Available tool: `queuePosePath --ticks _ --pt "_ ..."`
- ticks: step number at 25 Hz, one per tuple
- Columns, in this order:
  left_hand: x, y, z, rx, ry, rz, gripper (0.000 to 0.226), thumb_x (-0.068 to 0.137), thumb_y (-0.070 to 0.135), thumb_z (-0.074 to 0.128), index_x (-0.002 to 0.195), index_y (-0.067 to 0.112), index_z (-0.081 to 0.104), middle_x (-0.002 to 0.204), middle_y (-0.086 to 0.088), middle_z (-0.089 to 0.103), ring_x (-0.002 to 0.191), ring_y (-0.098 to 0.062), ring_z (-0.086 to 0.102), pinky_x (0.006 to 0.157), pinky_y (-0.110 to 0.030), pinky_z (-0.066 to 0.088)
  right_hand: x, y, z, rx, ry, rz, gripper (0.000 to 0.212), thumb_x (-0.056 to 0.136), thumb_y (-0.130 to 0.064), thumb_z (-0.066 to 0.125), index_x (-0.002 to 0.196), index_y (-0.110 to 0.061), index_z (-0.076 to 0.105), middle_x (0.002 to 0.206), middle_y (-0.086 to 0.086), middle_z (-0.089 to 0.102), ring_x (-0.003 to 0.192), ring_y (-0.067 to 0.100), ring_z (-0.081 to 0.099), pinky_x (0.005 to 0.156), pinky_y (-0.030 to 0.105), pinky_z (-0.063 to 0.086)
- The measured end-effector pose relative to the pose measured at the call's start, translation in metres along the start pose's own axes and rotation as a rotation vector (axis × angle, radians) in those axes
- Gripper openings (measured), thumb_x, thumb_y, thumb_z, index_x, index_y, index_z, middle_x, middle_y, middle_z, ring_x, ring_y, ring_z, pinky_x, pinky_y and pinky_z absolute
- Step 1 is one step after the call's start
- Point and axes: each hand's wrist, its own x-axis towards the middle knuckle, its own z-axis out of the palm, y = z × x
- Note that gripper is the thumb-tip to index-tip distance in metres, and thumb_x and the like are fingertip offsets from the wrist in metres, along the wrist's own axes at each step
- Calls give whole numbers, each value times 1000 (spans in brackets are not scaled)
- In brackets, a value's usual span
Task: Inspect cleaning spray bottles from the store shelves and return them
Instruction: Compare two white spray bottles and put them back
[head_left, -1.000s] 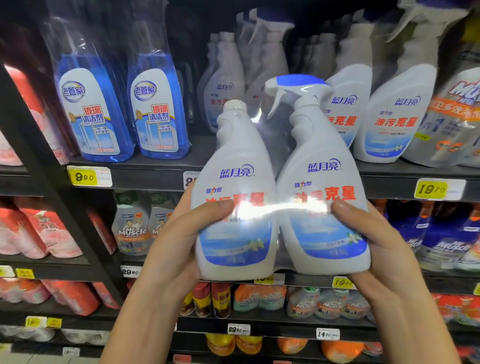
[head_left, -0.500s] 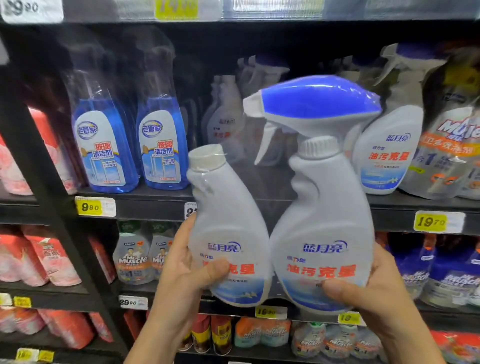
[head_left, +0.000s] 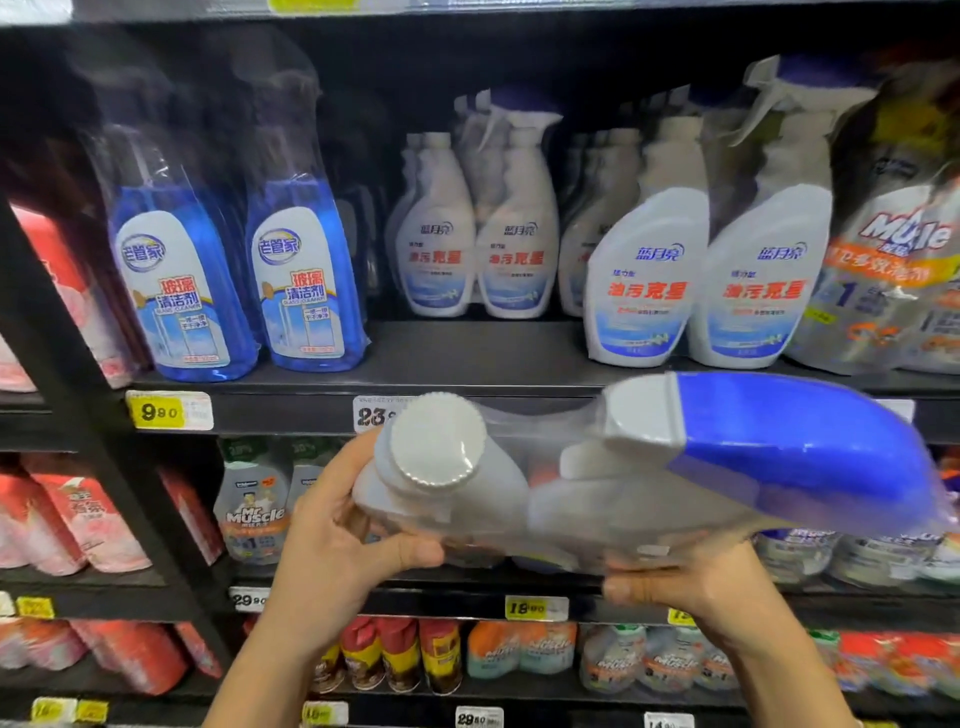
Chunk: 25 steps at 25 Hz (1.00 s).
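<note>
The left hand (head_left: 332, 561) and right hand (head_left: 701, 587) clamp the shrink-wrapped twin-pack (head_left: 597, 504), now tipped caps-first toward the camera, inspection apparently continuing.

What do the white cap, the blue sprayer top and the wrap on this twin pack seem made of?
White cap: probably hard matte plastic, with a ribbed rim. Blue sprayer top: smooth glossy plastic, showing soft highlights. Wrap around the twin pack: apparently thin clear film, see-through and wrinkled.
</note>
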Motion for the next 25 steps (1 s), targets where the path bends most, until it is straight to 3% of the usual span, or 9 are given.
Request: queuePosePath --ticks 2,5,7,10,14,17,19,22,25 --pt "0 2 2 16 -4 11 73 39 49 92 106 34 69 111 -6 70 101 -24 66 78 -22 55 0 5 0 42 5 45 52 18 -39 95 67 -34 79 70 -8 75 65 3 70 59 17 56" --pt "0 15 6 86 -37 69 68 43 38 88 107 47 65 111 5 68 99 -9 64 77 -15 52 1 17 1 197 28 93 49 31 8 89 70 -19 80 69 4 74 65 12 71 59 23 56" --pt "-1 27 9 161 -79 112 66 48 33 83 108 52 62 111 12 67 98 -1 62 77 -11 50 1 26 3 315 49 145 48 27 12 79 69 -12 80 70 8 74 67 17 72 59 26 57" --pt "-2 43 16 231 -121 160 62 52 34 80 107 54 61 109 20 65 98 2 61 77 -9 49 1 38 4 426 75 176 60 15 19 82 67 -12 79 70 9 74 67 17 73 57 24 57" --pt "-2 51 18 245 -118 144 62 52 37 81 108 53 61 110 20 65 100 2 61 76 -9 50 3 43 11 516 36 126 59 28 18 74 79 -11 80 80 13 75 77 22 74 64 29 59" --pt "0 50 19 173 -93 80 60 53 38 82 107 51 62 104 15 69 93 -5 68 67 -19 57 4 38 10 550 -34 87 74 23 -13 98 94 -6 77 90 20 74 84 30 73 68 35 59" --pt "2 45 18 84 -37 25 57 54 37 81 107 47 63 102 8 72 89 -12 71 63 -23 58 6 30 11 544 -52 37 72 32 -24 99 98 -10 75 95 19 74 87 32 72 69 37 59" --pt "3 36 18 -64 -5 -80 52 55 34 80 105 42 65 102 0 74 90 -20 72 63 -29 59 6 17 17 551 59 -44 53 44 -13 85 97 -15 76 93 16 75 83 33 73 65 37 60" --pt "12 36 24 -171 44 -135 55 61 27 85 111 31 64 104 -6 74 91 -25 72 64 -31 59 4 -9 26 540 145 -103 37 57 -18 69 93 -18 77 90 12 76 79 29 74 62 35 59"
